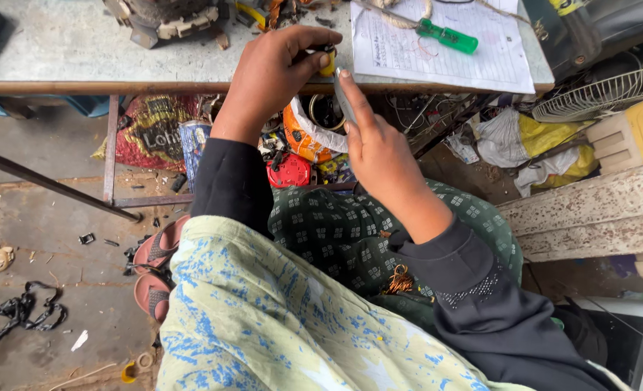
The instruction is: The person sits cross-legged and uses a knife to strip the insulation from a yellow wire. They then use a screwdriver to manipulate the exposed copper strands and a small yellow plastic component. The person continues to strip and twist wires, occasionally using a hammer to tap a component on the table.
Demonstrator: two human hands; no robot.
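My left hand (274, 72) pinches a small yellow and black part (327, 59) at the front edge of the grey workbench (68, 51). My right hand (378, 145) holds a thin grey metal blade (343, 98) along its forefinger, with the tip up against that part. Both arms wear dark sleeves. A small coil of copper wire (398, 281) lies on my lap.
A sheet of lined paper (437, 54) with a green-handled screwdriver (448, 36) lies on the bench at right. A motor part (166, 18) sits at the bench's back. Bags, a red round part (290, 171) and scrap fill the space underneath. A fan grille (597, 94) stands right.
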